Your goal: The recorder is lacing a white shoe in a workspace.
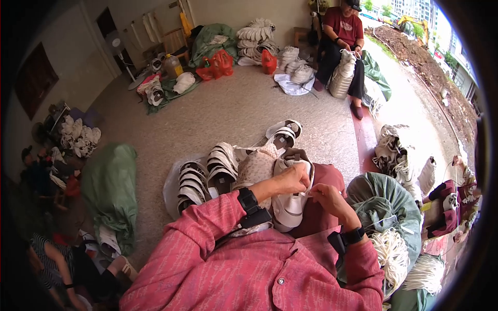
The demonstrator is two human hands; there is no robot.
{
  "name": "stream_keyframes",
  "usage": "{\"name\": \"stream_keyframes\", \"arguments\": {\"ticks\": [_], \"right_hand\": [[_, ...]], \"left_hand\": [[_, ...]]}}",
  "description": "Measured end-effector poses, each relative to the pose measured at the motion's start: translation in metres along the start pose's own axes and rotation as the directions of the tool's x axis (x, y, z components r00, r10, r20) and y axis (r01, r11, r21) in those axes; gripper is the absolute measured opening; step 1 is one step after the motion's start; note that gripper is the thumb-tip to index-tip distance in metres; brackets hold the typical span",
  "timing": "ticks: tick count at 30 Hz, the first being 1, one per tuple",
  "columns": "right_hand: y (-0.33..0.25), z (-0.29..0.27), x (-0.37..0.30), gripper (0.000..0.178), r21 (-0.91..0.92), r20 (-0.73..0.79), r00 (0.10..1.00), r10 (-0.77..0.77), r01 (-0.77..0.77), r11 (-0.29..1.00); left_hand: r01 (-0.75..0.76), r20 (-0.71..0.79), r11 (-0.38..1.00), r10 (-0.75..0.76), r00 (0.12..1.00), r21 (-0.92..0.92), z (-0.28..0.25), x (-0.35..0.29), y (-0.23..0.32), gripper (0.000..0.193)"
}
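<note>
A pale sneaker [288,212] rests on my lap with its heel toward me. My left hand [291,180] is closed in a pinch over the sneaker's opening. My right hand [332,200] pinches beside the sneaker's right edge. A thin white shoelace [309,196] shows between the two hands, and both sets of fingertips are closed on it. The fingertips partly hide where it enters the shoe. Left of the sneaker lies a patterned beige cloth [255,165], next to nested stacks of white shoes [222,165].
On my right are a green sack [381,194] and bundles of white laces [390,254]. Another green sack [110,192] stands at left. A seated person [343,31] at the back handles a stack of shoes. Shoe piles and red bags [222,63] line the far wall. More people sit at both sides.
</note>
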State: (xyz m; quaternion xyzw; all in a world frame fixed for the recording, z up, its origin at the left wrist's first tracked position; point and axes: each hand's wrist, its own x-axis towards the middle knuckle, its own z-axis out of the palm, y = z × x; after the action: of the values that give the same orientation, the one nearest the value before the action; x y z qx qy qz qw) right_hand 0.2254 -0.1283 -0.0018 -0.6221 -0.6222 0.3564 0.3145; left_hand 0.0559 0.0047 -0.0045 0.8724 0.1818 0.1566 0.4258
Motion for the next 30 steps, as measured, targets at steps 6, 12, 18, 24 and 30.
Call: {"name": "stream_keyframes", "arguments": {"ticks": [6, 12, 18, 24, 30], "right_hand": [[-0.002, 0.01, 0.001, 0.015, -0.109, -0.131, 0.991, 0.026, -0.04, 0.993], [-0.034, 0.006, -0.005, 0.021, -0.522, -0.265, 0.963, -0.044, -0.105, 0.846], [-0.025, -0.003, 0.005, 0.038, -0.486, -0.19, 0.93, -0.314, 0.189, 0.853], [-0.025, -0.01, 0.008, 0.03, -0.437, -0.106, 0.929, -0.354, 0.277, 0.856], [-0.013, -0.013, 0.015, 0.029, -0.2, -0.11, 0.922, -0.371, 0.345, 0.917]], "left_hand": [[0.038, 0.03, 0.996, -0.041, 0.999, 0.087, 0.0, 0.004, 0.006, 0.011], [-0.071, -0.052, 0.961, 0.088, 0.995, 0.267, 0.006, -0.006, 0.01, 0.006], [-0.258, -0.018, 0.59, 0.42, 0.907, 0.765, 0.025, -0.014, 0.029, 0.008], [-0.143, 0.05, 0.299, 0.299, 0.953, 0.943, -0.025, -0.012, 0.044, 0.005], [0.338, -0.424, 0.277, 0.362, 0.83, 0.899, -0.216, -0.012, -0.004, 0.008]]}}
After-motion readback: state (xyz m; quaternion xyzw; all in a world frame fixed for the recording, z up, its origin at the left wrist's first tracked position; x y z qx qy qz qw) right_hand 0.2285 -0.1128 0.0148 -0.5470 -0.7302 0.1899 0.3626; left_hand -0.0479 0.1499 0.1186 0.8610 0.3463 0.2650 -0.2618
